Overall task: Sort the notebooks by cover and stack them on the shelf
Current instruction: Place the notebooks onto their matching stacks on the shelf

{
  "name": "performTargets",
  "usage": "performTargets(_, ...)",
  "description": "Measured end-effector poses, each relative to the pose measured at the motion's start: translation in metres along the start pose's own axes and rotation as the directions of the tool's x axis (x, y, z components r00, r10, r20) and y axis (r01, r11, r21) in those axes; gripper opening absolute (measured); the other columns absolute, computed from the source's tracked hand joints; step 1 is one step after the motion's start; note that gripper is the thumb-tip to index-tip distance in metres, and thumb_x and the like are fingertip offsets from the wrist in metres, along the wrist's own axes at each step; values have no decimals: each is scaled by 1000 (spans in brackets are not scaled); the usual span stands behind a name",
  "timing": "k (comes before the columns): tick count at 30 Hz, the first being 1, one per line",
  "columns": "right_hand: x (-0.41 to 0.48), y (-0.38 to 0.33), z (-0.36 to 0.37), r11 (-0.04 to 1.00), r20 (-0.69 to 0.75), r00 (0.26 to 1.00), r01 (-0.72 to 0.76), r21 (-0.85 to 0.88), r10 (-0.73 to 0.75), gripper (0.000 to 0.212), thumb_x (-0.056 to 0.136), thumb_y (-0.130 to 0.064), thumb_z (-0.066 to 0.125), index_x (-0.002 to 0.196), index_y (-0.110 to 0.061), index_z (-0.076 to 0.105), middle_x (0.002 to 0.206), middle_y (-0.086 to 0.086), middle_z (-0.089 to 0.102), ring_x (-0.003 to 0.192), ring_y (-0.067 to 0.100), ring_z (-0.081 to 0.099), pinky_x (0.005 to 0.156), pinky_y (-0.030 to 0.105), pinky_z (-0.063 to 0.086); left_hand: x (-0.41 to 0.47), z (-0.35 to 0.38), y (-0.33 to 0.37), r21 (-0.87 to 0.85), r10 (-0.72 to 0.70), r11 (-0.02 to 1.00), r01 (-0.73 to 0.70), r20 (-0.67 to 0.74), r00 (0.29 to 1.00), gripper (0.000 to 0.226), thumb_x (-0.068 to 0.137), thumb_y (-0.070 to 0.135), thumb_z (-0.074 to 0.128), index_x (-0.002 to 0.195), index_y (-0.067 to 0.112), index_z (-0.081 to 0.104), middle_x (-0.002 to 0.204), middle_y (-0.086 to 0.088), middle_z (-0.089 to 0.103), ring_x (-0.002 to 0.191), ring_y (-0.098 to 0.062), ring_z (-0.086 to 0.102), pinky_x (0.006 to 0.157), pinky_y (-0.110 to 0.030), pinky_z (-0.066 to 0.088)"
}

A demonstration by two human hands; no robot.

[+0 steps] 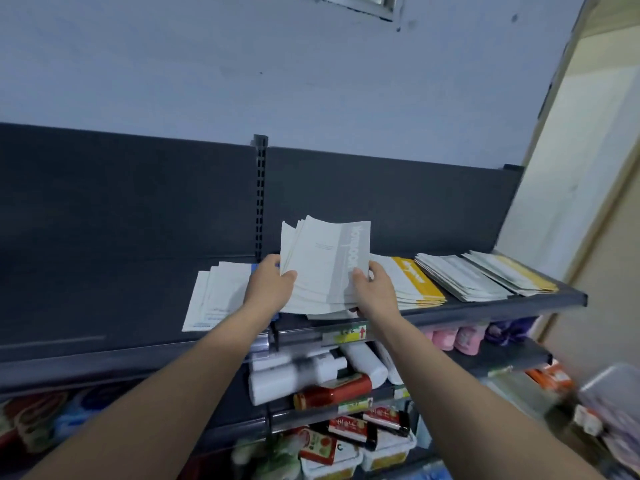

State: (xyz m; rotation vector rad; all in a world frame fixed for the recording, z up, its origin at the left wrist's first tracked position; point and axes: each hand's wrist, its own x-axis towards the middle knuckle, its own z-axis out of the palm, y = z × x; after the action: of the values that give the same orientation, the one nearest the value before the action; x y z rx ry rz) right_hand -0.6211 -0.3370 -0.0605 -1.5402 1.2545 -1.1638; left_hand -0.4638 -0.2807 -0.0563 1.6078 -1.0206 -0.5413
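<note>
Left hand (pixel 271 285) and right hand (pixel 374 289) pinching opposite edges of a fanned bundle of grey-striped notebooks (pixel 325 265), tilted up above the front of the dark shelf (pixel 485 308). Beyond, flat on the shelf: white notebooks (pixel 216 296) left, yellow-striped stacks (pixel 415 282) right.

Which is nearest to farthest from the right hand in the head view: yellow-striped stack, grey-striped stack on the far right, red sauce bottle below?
From the right hand:
1. Yellow-striped stack, touching distance, just right of it on the top shelf.
2. Red sauce bottle, one shelf below, slightly left.
3. Grey-striped stack, farther right on the top shelf.
</note>
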Motion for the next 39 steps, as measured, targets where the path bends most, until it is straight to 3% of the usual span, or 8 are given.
performTargets(8, 51, 23, -49, 999, -100, 995, 15, -33, -18, 16, 94, -22, 45, 105, -24, 55, 100, -1, 64, 87, 23, 60, 74, 34, 46, 36, 72, 18, 29, 38, 999, -41, 99, 994, 13, 96, 17, 52, 109, 19, 51, 112, 0, 63, 99, -25, 62, 88, -42, 53)
performTargets(15, 105, 43, -86, 995, -208, 977, -62, -74, 45, 8, 95, -16, 43, 93, -19, 50, 82, -2, 54, 76, 21, 49, 61, 28, 38, 72, 133, 32, 79, 43, 995, -60, 197, 979, 13, 92, 15, 49, 105, 19, 50, 106, -2, 63, 95, -25, 63, 77, -38, 52)
performTargets(17, 117, 49, -97, 989, -233, 970, -99, -112, 71, 13, 95, -16, 44, 103, -14, 53, 91, 3, 59, 81, 24, 53, 68, 31, 43, 80, 151, 35, 106, 38, 992, -65, 240, 970, 19, 90, 15, 49, 108, 16, 51, 104, -3, 63, 95, -25, 62, 74, -35, 51)
performTargets(21, 143, 67, -122, 973, -251, 959, -174, -152, 132, 43, 96, -18, 44, 138, -13, 44, 131, 10, 56, 117, 32, 55, 97, 39, 44, 94, 193, 40, 125, 12, 991, -55, 318, 948, 25, 87, 12, 48, 112, 15, 51, 106, -3, 63, 97, -24, 62, 81, -37, 53)
performTargets(25, 169, 82, -154, 977, -242, 959, -183, -114, 151, 39, 93, -13, 42, 131, -12, 49, 120, 10, 62, 102, 27, 58, 83, 33, 42, 110, 240, 41, 137, -11, 990, -43, 375, 927, 28, 80, 14, 45, 106, 19, 49, 104, -6, 65, 92, -30, 66, 79, -49, 56)
performTargets(29, 198, 95, -192, 975, -214, 969, -160, -151, 126, 19, 92, -9, 39, 105, -16, 51, 85, 1, 58, 69, 19, 51, 62, 28, 40, 116, 289, 49, 132, -56, 991, 6, 383, 922, 29, 76, 9, 42, 103, 18, 49, 102, -10, 64, 91, -36, 66, 58, -38, 50)
performTargets(33, 224, 109, -230, 962, -160, 981, -148, -228, 112, 28, 93, -10, 39, 117, -13, 53, 108, 5, 63, 98, 26, 59, 86, 38, 49, 115, 334, 61, 147, -74, 989, 24, 339, 938, 30, 74, 7, 44, 100, 11, 56, 99, -12, 65, 82, -30, 64, 57, -32, 44)
performTargets(39, 261, 128, -272, 923, -77, 994, -105, -370, 83, 24, 93, -9, 40, 114, -10, 53, 101, 6, 59, 87, 25, 51, 76, 31, 41, 112, 388, 69, 197, -73, 980, 14, 296, 952, 21, 78, 1, 44, 94, 4, 57, 99, -14, 67, 76, -22, 56, 62, -32, 41)
